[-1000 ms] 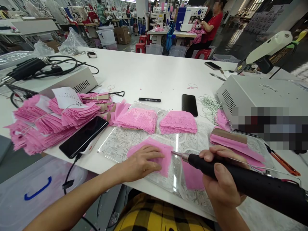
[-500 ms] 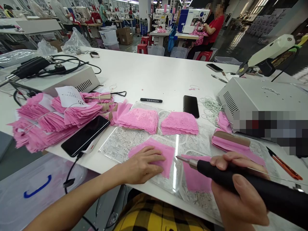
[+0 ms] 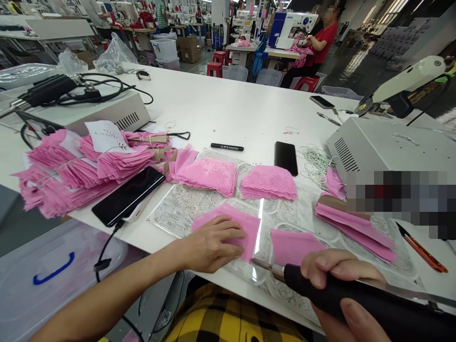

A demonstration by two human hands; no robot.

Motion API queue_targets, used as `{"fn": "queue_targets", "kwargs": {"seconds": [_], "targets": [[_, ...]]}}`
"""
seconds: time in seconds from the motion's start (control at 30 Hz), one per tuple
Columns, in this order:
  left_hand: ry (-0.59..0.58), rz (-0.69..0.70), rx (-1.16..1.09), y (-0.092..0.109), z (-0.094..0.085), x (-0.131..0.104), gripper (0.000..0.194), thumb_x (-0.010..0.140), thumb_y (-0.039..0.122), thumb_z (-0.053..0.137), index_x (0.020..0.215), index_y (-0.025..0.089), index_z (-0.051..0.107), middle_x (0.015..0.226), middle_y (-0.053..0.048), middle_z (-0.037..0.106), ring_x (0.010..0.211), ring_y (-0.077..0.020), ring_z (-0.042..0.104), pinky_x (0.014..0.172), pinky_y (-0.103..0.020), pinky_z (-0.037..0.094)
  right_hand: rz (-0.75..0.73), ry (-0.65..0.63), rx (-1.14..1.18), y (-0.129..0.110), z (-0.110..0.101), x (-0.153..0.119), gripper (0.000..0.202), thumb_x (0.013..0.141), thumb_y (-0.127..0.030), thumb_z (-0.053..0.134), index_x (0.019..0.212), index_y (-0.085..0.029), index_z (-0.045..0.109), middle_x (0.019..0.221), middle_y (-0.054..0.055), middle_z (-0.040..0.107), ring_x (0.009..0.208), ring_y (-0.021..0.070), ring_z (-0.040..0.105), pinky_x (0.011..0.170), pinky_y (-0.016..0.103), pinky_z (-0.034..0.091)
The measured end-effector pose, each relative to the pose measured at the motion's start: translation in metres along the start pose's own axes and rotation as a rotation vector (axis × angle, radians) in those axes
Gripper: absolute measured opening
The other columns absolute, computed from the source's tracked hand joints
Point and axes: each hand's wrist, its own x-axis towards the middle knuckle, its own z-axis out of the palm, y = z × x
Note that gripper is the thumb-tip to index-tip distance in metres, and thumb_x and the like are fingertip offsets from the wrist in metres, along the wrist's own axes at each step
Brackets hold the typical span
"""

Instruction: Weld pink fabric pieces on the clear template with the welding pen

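Left hand (image 3: 210,244): flat and open, pinning the pink fabric piece (image 3: 245,227) on the clear plate (image 3: 171,209); keep it pressed
Right hand (image 3: 342,294): closed around black cutting tool (image 3: 356,299); steady its tip along the edge

Three phones (image 3: 285,157), one marker (image 3: 227,147)

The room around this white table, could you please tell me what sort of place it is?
Most likely a garment factory floor: bundled stacks of pink fabric pieces, cut pink lace on the table, and rows of sewing machines with a person working behind.
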Motion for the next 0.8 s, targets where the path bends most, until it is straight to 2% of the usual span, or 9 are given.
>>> {"fn": "queue_targets", "kwargs": {"seconds": [0.1,0.4,0.6,0.8], "targets": [[0.005,-0.004,-0.002,0.0,0.0,0.0,0.02,0.096,0.021,0.051,0.095,0.018,0.071,0.118,-0.008,0.067,0.115,-0.0231,0.057,0.106,-0.042,0.039,-0.029,-0.073,-0.037,0.003,-0.001,-0.001,0.007,0.082,-0.022,0.059,0.088,-0.02,0.059,0.078,0.003,0.059,0.067,0.0158,0.059,0.06,0.034,0.056],[0.015,0.01,-0.011,0.0,0.0,0.001,0.02,0.095,0.02,0.052,0.093,0.017,0.071,0.117,-0.009,0.067,0.115,-0.0232,0.057,0.105,-0.041,0.04,-0.111,-0.003,-0.048,0.016,0.0,-0.004,0.008,0.081,-0.028,0.059,0.087,-0.022,0.058,0.075,0.003,0.056,0.063,0.0147,0.055,0.056,0.031,0.053],[0.014,0.009,-0.009,0.0,0.0,0.001,0.02,0.095,0.02,0.052,0.093,0.017,0.071,0.117,-0.009,0.067,0.115,-0.0232,0.057,0.105,-0.042,0.04,-0.111,-0.004,-0.055,0.014,0.001,-0.003,0.008,0.081,-0.028,0.06,0.084,-0.021,0.059,0.072,0.002,0.056,0.062,0.0143,0.056,0.054,0.03,0.054],[-0.002,0.0,0.009,0.001,0.0,0.001,0.022,0.095,0.019,0.05,0.094,0.018,0.072,0.117,-0.009,0.068,0.115,-0.0231,0.057,0.105,-0.043,0.039,-0.02,-0.03,-0.018,0.008,0.002,-0.001,0.007,0.08,-0.026,0.064,0.082,-0.021,0.061,0.074,0.003,0.057,0.063,0.0149,0.058,0.056,0.033,0.056]]}}
